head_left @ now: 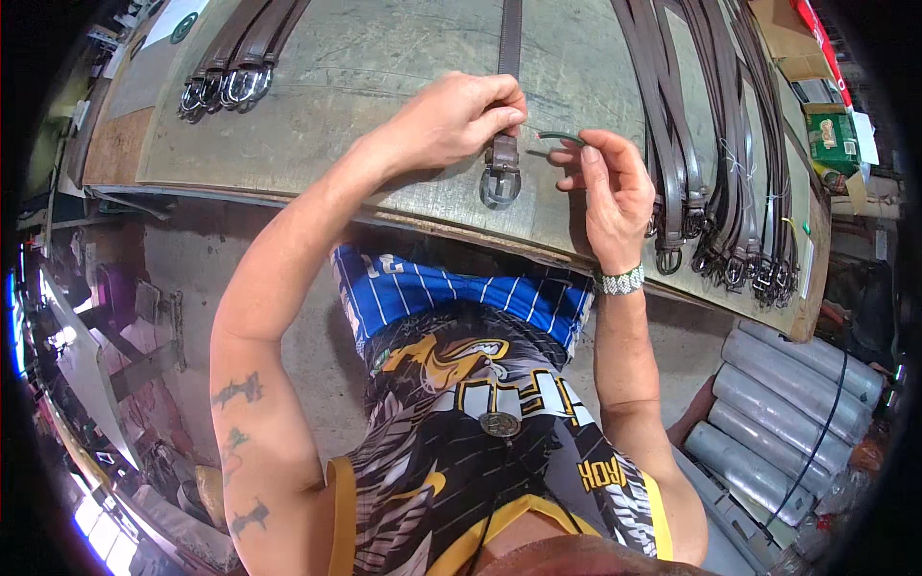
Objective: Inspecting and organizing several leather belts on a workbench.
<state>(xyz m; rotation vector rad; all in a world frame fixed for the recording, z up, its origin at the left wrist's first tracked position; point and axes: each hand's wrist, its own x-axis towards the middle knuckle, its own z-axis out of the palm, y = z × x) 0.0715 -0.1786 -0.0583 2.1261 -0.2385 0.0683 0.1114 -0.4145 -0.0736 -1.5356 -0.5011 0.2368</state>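
Note:
A brown leather belt [510,43] lies lengthwise on the table in front of me, its silver buckle [500,189] toward the near edge. My left hand [469,117] is closed on the belt just above the buckle, thumb and forefinger pinched together. What else may sit between those fingertips is hidden. To the right of the buckle, my right hand [612,187] pinches a thin, curved, dark green piece [561,135] between thumb and forefinger. Its reddish end points left toward the belt. I cannot make out its exact kind. The other right fingers are loosely curled.
A bundle of brown belts [248,84] lies at the far left of the worn table [384,86]. More bundles of belts [754,216] hang along the right side, buckles near the edge. A green box [832,137] stands far right. Wrapped grey rolls [768,422] are stacked below right.

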